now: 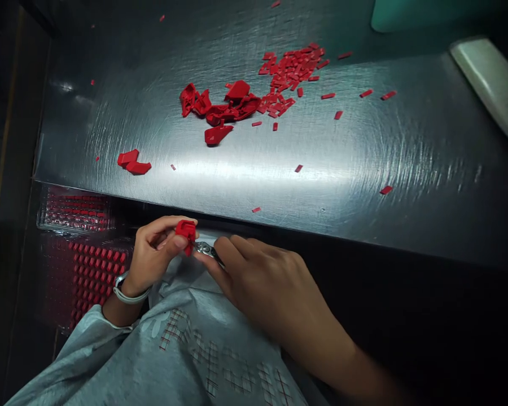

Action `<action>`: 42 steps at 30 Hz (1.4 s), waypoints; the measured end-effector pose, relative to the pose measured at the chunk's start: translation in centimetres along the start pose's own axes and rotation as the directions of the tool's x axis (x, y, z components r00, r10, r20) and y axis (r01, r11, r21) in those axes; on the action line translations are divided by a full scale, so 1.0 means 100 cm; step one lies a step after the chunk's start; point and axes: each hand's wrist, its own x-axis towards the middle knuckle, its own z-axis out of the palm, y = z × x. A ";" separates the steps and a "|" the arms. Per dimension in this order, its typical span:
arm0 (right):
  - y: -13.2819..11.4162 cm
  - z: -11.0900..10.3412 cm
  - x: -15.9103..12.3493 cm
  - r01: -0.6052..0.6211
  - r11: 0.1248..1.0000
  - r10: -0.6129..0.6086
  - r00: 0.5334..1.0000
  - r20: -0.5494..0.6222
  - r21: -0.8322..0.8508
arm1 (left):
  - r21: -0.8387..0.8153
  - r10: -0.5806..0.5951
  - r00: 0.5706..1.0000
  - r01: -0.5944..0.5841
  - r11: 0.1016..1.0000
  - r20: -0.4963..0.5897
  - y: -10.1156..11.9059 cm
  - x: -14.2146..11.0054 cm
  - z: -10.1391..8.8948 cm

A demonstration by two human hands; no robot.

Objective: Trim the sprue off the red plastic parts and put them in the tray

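Between the thumb and fingers of my left hand (154, 254) is a small red plastic part (186, 230), held just off the table's front edge. My right hand (258, 270) is wrapped round metal nippers (205, 248), whose jaws meet the lower right side of that part. The fingers hide most of the nippers' handles. Beyond my hands on the table, several larger red plastic parts (232, 107) lie in a loose pile, and two more red parts (134, 162) rest together to the left.
A metal table (237, 180) spans the view. Small red cut-off pieces (294, 67) are heaped at the back, with others scattered. Clear trays (93, 265) of red parts stand below the table at left. A pale bar-shaped object (489, 84) and a green object (427, 14) lie at right.
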 end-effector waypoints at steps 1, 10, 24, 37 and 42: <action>0.002 -0.001 -0.001 0.002 0.999 -0.003 1.000 0.026 0.041 | 0.001 -0.003 1.000 0.003 1.000 -0.018 0.000 0.000 -0.001; 0.004 -0.004 0.003 -0.001 0.996 -0.001 1.000 0.027 0.093 | 0.000 0.061 0.998 -0.061 0.998 -0.006 0.007 0.002 -0.001; 0.000 -0.008 0.006 0.026 1.000 -0.026 0.998 0.060 0.007 | 0.162 0.145 0.989 -0.147 0.976 0.025 0.007 -0.002 -0.007; -0.001 -0.006 0.007 0.046 0.999 -0.045 0.997 0.069 -0.006 | 0.229 0.161 0.987 -0.153 0.961 -0.016 0.005 -0.002 -0.007; -0.003 -0.005 0.007 0.043 0.999 -0.043 0.998 0.054 0.001 | 0.237 0.139 0.990 -0.134 0.962 -0.007 0.005 -0.004 -0.005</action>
